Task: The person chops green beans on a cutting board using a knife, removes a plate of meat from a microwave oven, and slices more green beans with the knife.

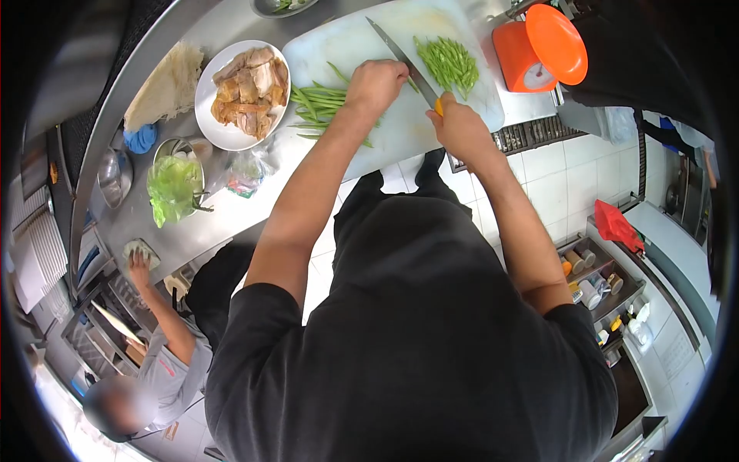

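My right hand [459,127] is wrapped round the yellow handle of a long knife [403,58], whose blade points up and left over the white cutting board [331,42]. Close to the blade's left side, my left hand [377,86] has its fingers pressed together; what they hold is hidden. Whole green beans [317,104] lie left of and partly under my left wrist. To the right of the blade is a pile of sliced green beans [448,65] on the board.
Left of the board is a plate of cut meat [248,100]. A bowl with lettuce [175,185] and a plastic bag [246,174] stand nearer. An orange scale [517,58] is at the right. At the lower left, a co-worker's hand [140,266] rests on a cloth.
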Demonstrator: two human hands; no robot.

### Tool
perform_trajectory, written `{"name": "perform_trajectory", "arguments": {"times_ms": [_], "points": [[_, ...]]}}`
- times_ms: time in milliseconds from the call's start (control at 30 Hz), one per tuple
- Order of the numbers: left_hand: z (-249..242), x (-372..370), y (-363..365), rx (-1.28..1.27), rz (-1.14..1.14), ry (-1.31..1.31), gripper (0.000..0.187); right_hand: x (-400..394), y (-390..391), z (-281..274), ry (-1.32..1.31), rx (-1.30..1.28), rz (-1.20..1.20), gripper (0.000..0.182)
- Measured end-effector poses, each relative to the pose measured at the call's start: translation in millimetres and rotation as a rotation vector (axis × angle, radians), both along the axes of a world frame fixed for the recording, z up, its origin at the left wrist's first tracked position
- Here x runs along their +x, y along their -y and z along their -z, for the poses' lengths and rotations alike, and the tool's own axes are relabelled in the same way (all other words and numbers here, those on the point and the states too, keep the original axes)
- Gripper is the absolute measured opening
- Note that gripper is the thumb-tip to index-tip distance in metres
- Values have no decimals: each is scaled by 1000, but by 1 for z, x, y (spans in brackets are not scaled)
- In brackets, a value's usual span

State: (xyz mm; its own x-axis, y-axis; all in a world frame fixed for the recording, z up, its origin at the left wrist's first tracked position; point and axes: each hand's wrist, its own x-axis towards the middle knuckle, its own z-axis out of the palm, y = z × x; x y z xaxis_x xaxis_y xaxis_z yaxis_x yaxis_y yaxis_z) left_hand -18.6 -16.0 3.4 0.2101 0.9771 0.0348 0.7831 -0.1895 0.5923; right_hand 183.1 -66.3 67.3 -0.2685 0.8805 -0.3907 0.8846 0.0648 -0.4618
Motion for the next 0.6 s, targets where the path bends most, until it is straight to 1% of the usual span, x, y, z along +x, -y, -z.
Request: {"name": "perform_trajectory", "arguments": {"times_ms": [33,133,167,367,533,600], "points": [[1,-1,2,5,-3,6,10,0,3,-4,8,-18,-9,35],[2,-2,7,13,-9,17,10,-9,8,17,-14,1,53,35],[1,-1,7,19,-9,19,10,-8,5,21,-14,2,40,35],[2,-2,5,15,-10,6,10,-2,-3,4,-19,4,-3,36],[0,-3,7,-5,12,-9,12,-14,-2,30,-82,18,70,37],[0,-4,7,-10,34,-15,13,-11,-13,34,-103,41,41,36]]}}
